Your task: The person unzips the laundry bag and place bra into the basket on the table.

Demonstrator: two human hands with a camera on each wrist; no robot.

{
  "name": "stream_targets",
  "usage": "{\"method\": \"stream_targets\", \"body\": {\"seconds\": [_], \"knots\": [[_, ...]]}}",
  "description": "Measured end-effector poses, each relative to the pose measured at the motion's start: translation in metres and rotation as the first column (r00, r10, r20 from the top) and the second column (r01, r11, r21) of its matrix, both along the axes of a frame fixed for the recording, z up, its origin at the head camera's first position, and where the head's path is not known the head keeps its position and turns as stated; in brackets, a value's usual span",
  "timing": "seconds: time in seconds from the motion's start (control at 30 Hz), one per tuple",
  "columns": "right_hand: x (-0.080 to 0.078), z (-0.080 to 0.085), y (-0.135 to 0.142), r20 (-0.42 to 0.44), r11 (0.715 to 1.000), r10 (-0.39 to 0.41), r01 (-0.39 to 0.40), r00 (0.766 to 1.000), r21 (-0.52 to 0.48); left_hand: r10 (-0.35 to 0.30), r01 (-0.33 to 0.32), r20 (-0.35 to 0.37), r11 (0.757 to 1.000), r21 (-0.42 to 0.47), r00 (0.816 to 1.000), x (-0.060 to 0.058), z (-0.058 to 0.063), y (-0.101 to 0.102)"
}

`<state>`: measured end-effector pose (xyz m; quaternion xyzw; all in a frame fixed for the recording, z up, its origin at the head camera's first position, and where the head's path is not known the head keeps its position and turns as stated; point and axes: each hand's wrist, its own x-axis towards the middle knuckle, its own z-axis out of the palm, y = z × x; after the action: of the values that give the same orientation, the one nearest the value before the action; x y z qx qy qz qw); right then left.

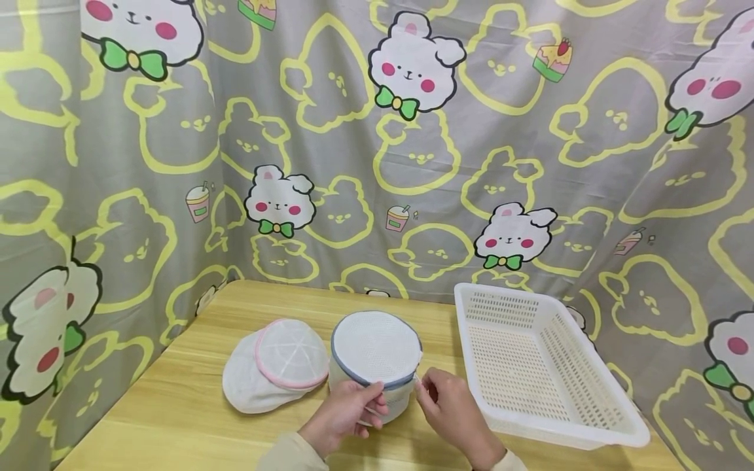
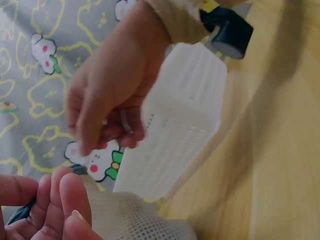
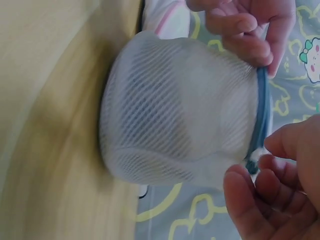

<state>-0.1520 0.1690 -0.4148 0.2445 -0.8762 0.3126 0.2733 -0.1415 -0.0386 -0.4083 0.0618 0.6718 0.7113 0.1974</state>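
Observation:
A cylindrical white mesh laundry bag [image 1: 377, 347] with blue-grey zipper trim [image 3: 263, 105] stands upright on the table. My left hand [image 1: 352, 412] grips its trimmed top edge at the front, thumb on the rim and fingers curled below. At the bag's right side, my right hand [image 1: 453, 412] pinches the small zipper pull [image 3: 256, 156] by the rim. The round mesh lid lies over the top of the bag. To the left, a second white laundry bag [image 1: 291, 353], trimmed in pink, lies slumped over on its side.
A white perforated plastic basket [image 1: 512, 366] stands to the right, beyond my right hand. The wooden table [image 1: 171, 399] ends at a grey patterned curtain [image 1: 347, 144] behind and at the sides.

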Motion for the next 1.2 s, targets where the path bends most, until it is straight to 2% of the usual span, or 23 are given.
{"method": "stream_targets", "body": {"seconds": [0.13,0.23,0.37,0.47,0.57,0.63,0.77,0.93,1.03,1.2], "knots": [[0.001,0.008,-0.008,-0.088,1.000,-0.013,0.012,0.996,-0.013,0.004,-0.004,0.004,1.000,0.015,1.000,0.004,-0.001,0.005],[0.002,0.019,-0.017,-0.119,1.000,-0.013,0.012,0.993,-0.008,0.020,-0.020,0.004,1.000,0.019,1.000,0.006,-0.001,0.009],[0.003,0.034,-0.030,-0.065,0.999,0.051,-0.050,0.997,0.018,0.038,-0.037,-0.009,0.999,0.020,0.999,0.008,-0.003,0.017],[0.002,0.042,-0.041,-0.076,0.992,0.097,-0.090,0.992,0.085,0.066,-0.065,-0.031,0.997,0.032,0.997,0.011,-0.004,0.024],[0.001,0.047,-0.051,-0.112,0.980,0.114,-0.094,0.987,0.174,0.102,-0.099,-0.048,0.994,0.049,0.994,0.013,-0.006,0.030],[0.002,0.050,-0.056,-0.088,0.968,0.116,-0.092,0.989,0.232,0.112,-0.110,-0.050,0.993,0.050,0.992,0.015,-0.007,0.032],[0.003,0.055,-0.060,0.027,0.949,0.095,-0.099,0.995,0.299,0.113,-0.111,-0.041,0.993,0.040,0.993,0.015,-0.008,0.033],[-0.001,0.054,-0.058,0.112,0.938,0.061,-0.096,0.992,0.332,0.113,-0.113,-0.032,0.994,0.007,0.993,0.013,-0.013,0.031],[-0.002,0.052,-0.056,0.125,0.935,0.063,-0.102,0.990,0.339,0.101,-0.101,-0.019,0.995,-0.002,0.995,0.012,-0.014,0.027],[-0.003,0.049,-0.051,0.085,0.939,0.100,-0.123,0.991,0.322,0.092,-0.092,-0.009,0.995,0.036,0.996,0.007,-0.012,0.016]]}}
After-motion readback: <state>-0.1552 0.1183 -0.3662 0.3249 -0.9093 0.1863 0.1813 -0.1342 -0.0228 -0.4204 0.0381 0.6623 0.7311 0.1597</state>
